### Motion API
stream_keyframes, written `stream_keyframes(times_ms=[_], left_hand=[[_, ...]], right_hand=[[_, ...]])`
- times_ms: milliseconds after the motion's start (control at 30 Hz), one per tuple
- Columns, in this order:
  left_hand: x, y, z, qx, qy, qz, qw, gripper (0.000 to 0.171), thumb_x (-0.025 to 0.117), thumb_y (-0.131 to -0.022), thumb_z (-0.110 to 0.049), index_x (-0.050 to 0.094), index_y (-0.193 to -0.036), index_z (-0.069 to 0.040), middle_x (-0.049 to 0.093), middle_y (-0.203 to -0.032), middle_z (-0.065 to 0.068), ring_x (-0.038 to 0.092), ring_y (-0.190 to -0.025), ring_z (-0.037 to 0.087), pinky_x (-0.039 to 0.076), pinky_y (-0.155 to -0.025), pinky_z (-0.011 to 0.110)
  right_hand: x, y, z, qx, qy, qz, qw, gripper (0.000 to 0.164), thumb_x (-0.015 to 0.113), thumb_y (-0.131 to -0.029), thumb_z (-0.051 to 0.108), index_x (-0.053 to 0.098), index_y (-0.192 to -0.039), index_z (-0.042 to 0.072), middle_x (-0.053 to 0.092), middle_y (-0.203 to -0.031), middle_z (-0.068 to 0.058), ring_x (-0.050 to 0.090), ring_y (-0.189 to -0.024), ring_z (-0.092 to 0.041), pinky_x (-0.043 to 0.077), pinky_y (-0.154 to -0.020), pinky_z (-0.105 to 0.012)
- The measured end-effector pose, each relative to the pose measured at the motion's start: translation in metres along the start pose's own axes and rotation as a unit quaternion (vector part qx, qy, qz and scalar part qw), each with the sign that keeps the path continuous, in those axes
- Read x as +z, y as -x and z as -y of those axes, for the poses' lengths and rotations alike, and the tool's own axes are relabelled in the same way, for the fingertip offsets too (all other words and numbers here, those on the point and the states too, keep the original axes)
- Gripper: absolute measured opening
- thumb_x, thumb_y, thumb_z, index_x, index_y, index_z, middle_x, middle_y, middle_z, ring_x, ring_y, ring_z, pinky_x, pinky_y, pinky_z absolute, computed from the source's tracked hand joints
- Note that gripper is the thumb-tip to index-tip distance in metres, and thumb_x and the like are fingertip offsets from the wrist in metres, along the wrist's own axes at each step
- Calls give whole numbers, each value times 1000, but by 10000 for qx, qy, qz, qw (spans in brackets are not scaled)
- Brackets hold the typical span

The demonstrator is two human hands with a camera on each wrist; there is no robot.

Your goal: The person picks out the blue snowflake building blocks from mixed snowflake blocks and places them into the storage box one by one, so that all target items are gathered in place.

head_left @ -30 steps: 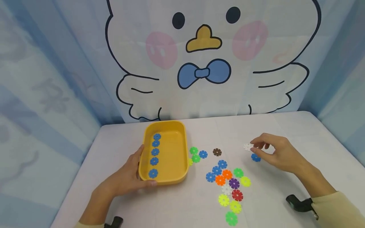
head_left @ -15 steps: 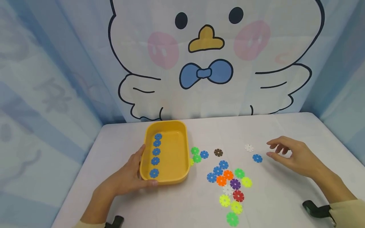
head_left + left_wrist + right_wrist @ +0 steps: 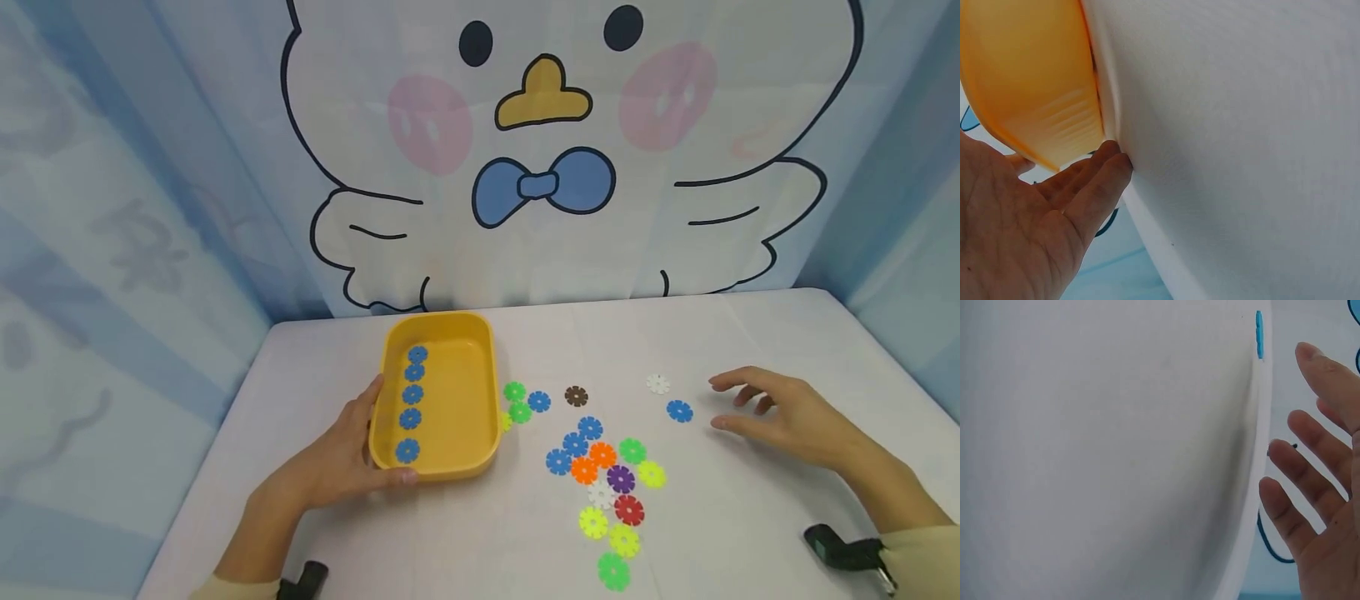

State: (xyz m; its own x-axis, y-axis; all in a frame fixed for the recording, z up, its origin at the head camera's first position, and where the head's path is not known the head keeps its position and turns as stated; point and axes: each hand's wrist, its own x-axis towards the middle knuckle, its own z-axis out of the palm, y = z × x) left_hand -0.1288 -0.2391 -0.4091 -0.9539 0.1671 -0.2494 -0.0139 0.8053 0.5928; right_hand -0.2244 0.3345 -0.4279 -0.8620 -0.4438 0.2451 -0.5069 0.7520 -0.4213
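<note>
The left hand (image 3: 341, 454) holds the near left corner of a yellow tray (image 3: 457, 400), thumb along its near rim and fingers against its left side. In the left wrist view, fingertips (image 3: 1107, 150) reach past the tray's wall beside the tabletop. Inside the tray, a column of several blue snowflake discs (image 3: 412, 394) runs down the left side. The right hand (image 3: 798, 417) hovers over the table at right, holding nothing, thumb and fingers apart. Closest to its fingertips lies a blue snowflake disc (image 3: 679, 411), with a white snowflake disc (image 3: 658, 383) just behind it.
Loose snowflake discs lie right of the tray: two green ones (image 3: 519, 412), a blue one (image 3: 539, 401), a brown one (image 3: 576, 396). A larger mixed-colour group, including a red disc (image 3: 629, 509), spreads nearer the front. A printed curtain (image 3: 555, 250) stands behind the table.
The right hand has moved away from the white disc to the right, and its thumb and fingers have spread. The white disc lies on the table. The left hand stays at the tray.
</note>
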Motion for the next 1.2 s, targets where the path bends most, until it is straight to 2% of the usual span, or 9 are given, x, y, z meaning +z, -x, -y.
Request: stream_keyframes(times_ms=[200, 400, 633, 800, 967, 1200], left_hand=[[1, -1, 1, -38, 73, 14, 10000, 139, 81, -71, -72, -8, -165, -22, 20, -166, 18, 32, -149, 34, 28, -121, 62], [1, -1, -1, -10, 108, 26, 9999, 138, 81, -72, -71, -7, -166, -23, 20, -166, 17, 33, -148, 33, 28, -120, 62], [-1, 0, -3, 34, 64, 27, 10000, 138, 81, -72, -71, -8, -166, -21, 20, -166, 18, 32, -148, 35, 29, -120, 62], [-1, 1, -2, 32, 32, 28, 10000, 138, 80, -73, -71, -9, -165, -21, 20, -165, 19, 33, -148, 35, 30, -120, 62], [1, 0, -1, -99, 88, 48, 9999, 138, 81, -71, -72, -8, -165, -24, 20, -166, 16, 34, -147, 33, 29, -120, 61], [0, 0, -1, -47, 18, -3, 10000, 138, 80, -71, -74, -7, -166, -24, 20, -166, 16, 34, -147, 33, 30, -120, 61]], right_hand=[[4, -8, 8, 232, -65, 630, 9977, 57, 89, -80, 39, 68, -129, 20, 72, -123, -2, 61, -95, -9, 55, -78, -25], [7, -17, 16, 216, -4, 926, 9955, 60, 85, -82, 47, 66, -132, 20, 72, -124, 2, 62, -102, -16, 56, -86, -31], [15, -21, 16, 53, 1, 880, 9961, 55, 88, -81, 37, 67, -129, 21, 76, -111, 10, 66, -99, -10, 56, -83, -31], [20, -21, 15, 88, -109, 821, 9965, 50, 88, -82, 33, 68, -127, 23, 76, -105, 14, 66, -98, -8, 56, -84, -30], [22, -22, 16, 30, -180, 784, 9968, 47, 88, -83, 29, 69, -125, 22, 73, -104, 15, 63, -93, -6, 56, -83, -29], [24, -22, 19, -148, -584, 668, 9959, 43, 87, -84, 20, 70, -123, 19, 73, -102, 12, 63, -83, -3, 55, -73, -24]])
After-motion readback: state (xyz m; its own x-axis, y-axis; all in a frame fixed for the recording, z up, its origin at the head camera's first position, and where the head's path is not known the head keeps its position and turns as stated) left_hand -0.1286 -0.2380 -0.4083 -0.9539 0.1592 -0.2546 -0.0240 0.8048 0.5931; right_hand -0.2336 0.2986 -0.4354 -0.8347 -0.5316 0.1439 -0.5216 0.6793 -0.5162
